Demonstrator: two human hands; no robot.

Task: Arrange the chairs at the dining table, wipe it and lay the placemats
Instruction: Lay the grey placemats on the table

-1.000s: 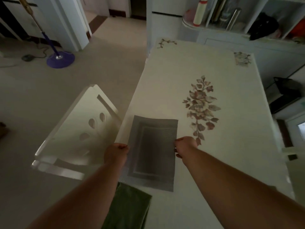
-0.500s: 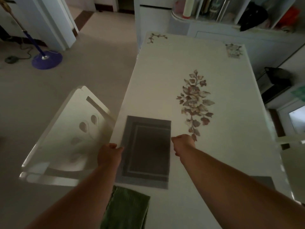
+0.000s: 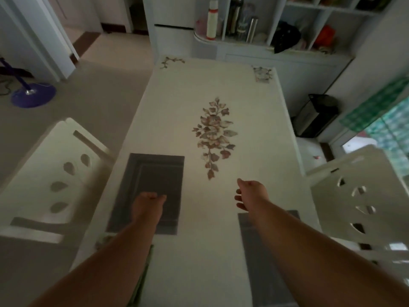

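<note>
A long white dining table (image 3: 221, 89) with a printed leaf pattern runs away from me. A dark grey placemat (image 3: 152, 173) lies flat on its near left side. My left hand (image 3: 147, 206) hovers over or rests on the near part of that mat, fingers together, holding nothing. My right hand (image 3: 251, 193) floats open above the bare tabletop, just beyond a second grey placemat (image 3: 265, 251) that my right forearm partly covers. A white chair (image 3: 55, 173) stands at the table's left side, another white chair (image 3: 358, 196) at its right.
A green cloth (image 3: 142, 278) lies at the near edge under my left forearm. White shelves (image 3: 287, 23) with bottles stand beyond the far end. A black bin (image 3: 316, 116) sits on the floor at right, a purple stand base (image 3: 33, 96) at left.
Both hands have let go of the left placemat's side edges. My left hand has moved over the mat, my right hand has swung right. The view has shifted, showing the second mat and right chair.
</note>
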